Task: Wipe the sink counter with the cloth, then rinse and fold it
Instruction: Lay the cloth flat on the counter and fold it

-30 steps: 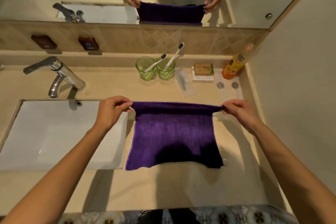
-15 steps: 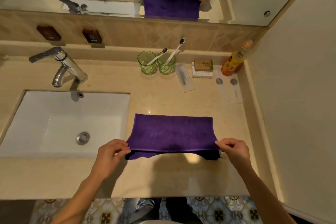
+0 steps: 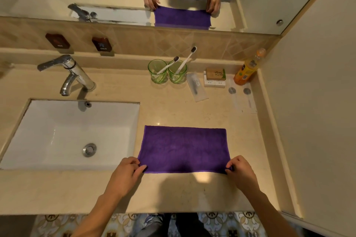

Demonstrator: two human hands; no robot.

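A purple cloth (image 3: 184,148) lies flat on the beige counter (image 3: 173,190), folded in half into a wide rectangle, just right of the white sink (image 3: 57,132). My left hand (image 3: 126,174) pinches the cloth's near left corner. At the near right corner my right hand (image 3: 240,173) pinches the cloth the same way. Both corners rest low on the counter. The chrome tap (image 3: 69,72) stands behind the sink, with no water running.
Along the back stand two green glasses (image 3: 167,74) with toothbrushes, a wrapped comb (image 3: 196,87), small soap boxes (image 3: 214,78) and an orange bottle (image 3: 247,70). A wall closes the right side. A mirror above repeats the scene.
My hands carried the far edge of the cloth toward me and laid it over the near edge. The cloth now lies doubled and flat.
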